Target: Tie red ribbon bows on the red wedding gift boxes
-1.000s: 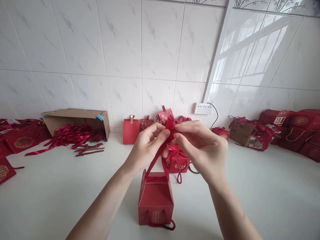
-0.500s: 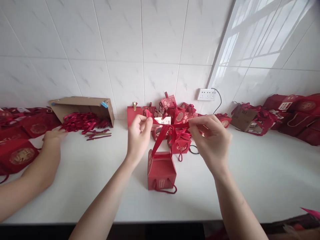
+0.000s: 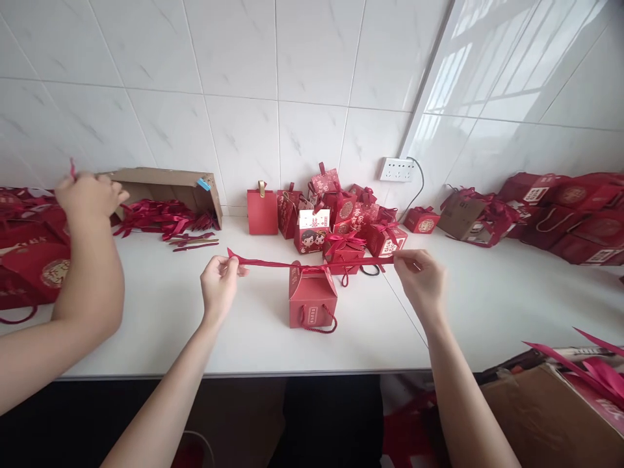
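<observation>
A small red gift box [image 3: 312, 311] with a twisted rope handle stands upright on the white table in front of me. Across its top runs a red ribbon [image 3: 266, 263], stretched taut and nearly level. My left hand [image 3: 219, 283] pinches one end of it, left of the box, with a pointed tip sticking up past the fingers. The other end is pinched by my right hand [image 3: 422, 276], out to the right. Where the ribbon meets the box top it lies close against it; I cannot make out the knot's details.
Behind stand several finished red gift boxes [image 3: 314, 234] and a flat red bag [image 3: 262, 211]. A cardboard box [image 3: 166, 175] spills red ribbons at left. A co-worker's hand [image 3: 90, 195] is beside it. Red bags [image 3: 580, 208] pile at right; an open carton [image 3: 531, 416] sits lower right.
My hands have moved apart and the ribbon, formerly raised above the box, is now pulled tight down at its top. The co-worker's hand has lifted, with a bit of ribbon. The view has shifted.
</observation>
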A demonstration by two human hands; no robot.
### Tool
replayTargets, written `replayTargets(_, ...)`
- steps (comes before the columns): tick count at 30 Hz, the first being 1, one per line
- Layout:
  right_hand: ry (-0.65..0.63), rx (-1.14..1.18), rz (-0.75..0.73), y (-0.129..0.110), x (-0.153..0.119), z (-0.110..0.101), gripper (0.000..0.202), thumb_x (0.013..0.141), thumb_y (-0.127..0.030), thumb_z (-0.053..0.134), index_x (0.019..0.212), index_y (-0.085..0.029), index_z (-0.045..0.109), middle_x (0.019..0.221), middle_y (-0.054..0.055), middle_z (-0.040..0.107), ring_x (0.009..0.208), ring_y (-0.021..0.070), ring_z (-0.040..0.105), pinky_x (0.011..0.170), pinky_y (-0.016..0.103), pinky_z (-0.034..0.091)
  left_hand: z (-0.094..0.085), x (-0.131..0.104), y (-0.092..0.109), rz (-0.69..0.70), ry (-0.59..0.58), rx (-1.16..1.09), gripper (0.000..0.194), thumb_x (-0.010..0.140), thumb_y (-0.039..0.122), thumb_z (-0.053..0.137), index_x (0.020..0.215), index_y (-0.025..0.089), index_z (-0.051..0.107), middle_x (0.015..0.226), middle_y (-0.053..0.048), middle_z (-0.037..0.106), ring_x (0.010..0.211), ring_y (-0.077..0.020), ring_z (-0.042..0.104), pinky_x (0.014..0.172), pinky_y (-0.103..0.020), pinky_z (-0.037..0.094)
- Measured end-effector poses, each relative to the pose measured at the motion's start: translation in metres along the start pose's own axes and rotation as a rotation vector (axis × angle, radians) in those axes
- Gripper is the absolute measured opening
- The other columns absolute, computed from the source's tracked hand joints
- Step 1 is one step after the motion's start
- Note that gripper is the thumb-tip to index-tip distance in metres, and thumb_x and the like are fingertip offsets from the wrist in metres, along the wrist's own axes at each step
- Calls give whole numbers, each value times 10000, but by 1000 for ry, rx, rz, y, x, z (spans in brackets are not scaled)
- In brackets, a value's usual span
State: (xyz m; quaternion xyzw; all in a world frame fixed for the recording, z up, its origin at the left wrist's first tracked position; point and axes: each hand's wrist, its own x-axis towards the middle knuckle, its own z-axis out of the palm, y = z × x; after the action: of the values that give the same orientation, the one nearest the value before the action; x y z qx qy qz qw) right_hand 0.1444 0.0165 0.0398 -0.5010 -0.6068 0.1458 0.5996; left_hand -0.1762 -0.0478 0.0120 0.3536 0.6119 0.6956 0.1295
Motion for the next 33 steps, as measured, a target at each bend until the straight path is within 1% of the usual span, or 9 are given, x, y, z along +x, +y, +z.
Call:
replayTargets(12, -65, -106, 98, 33, -12, -14, 226, 643, -260, 473, 698, -181, 677, 801, 62, 622, 659, 166, 550, 652, 334, 472, -30, -11, -32, -64, -49, 162, 174, 693, 354, 548, 642, 197, 493, 592, 3, 634, 582, -190, 662, 628, -303, 514)
replayTargets(16, -117, -166, 144, 37, -17, -21, 239, 635, -284, 480, 708, -171, 677, 780, 66, 614, 587, 161, 535, 564, 317, 452, -43, -11, -38, -42, -110, 282, 206, 701, 393, 530, 648, 197, 499, 652, -21, 656, 628, -201, 666, 655, -311, 507)
replayTargets(20, -255, -233, 184, 48, -23, -34, 255, 659, -274, 475, 783, -169, 671, 811, 82, 610, 587, 185, 564, 538, 336, 452, -58, -7, -41, -85, -310, 389, 304, 654, 497, 544, 675, 195, 521, 678, -59, 660, 684, -236, 659, 695, -345, 513)
replayTargets(22, -285, -316, 141, 49, -26, -37, 236, 661, -276, 514, 805, -172, 669, 868, 104, 603, 693, 226, 592, 624, 387, 470, -60, -7, -34, 10, -276, 461, 371, 620, 520, 568, 781, 186, 544, 832, -104, 665, 810, -275, 646, 727, -375, 509)
replayTargets(24, -242, -367, 45, 40, -27, -31, 228, 680, -321, 558, 820, -176, 666, 935, 121, 588, 833, 263, 587, 749, 437, 452, -53, -11, -21, 185, -179, 507, 423, 632, 500, 571, 914, 186, 543, 1033, -135, 617, 976, -298, 594, 802, -396, 481)
replayTargets(26, -262, -281, -33, 23, -27, -14, 256, 730, -397, 558, 831, -182, 655, 962, 116, 585, 908, 259, 571, 825, 426, 425, -35, -16, -6, 264, -268, 472, 379, 669, 465, 567, 941, 202, 552, 1088, -113, 589, 1039, -282, 557, 862, -380, 445)
replayTargets(28, -472, -82, -8, 4, -26, 10, 294, 771, -461, 538, 808, -186, 636, 920, 88, 600, 867, 222, 581, 807, 366, 429, -12, -20, 5, 136, -557, 345, 261, 687, 443, 591, 806, 212, 575, 939, -58, 625, 939, -244, 581, 827, -333, 446)
replayTargets(30, -708, 66, 138, -10, -27, 36, 329, 730, -506, 596, 682, -180, 587, 754, 46, 594, 789, 210, 575, 744, 327, 426, 10, -24, 9, -41, -792, 179, 266, 700, 461, 600, 668, 201, 554, 751, -23, 612, 796, -215, 582, 730, -302, 456)
replayTargets(33, -875, 243, 343, -15, -30, 60, 409, 711, -567, 594, 635, -171, 526, 675, 28, 569, 708, 184, 559, 660, 301, 423, 29, -27, 4, -182, -937, 3, 366, 706, 522, 593, 606, 175, 537, 619, -6, 558, 637, -169, 542, 631, -279, 439)
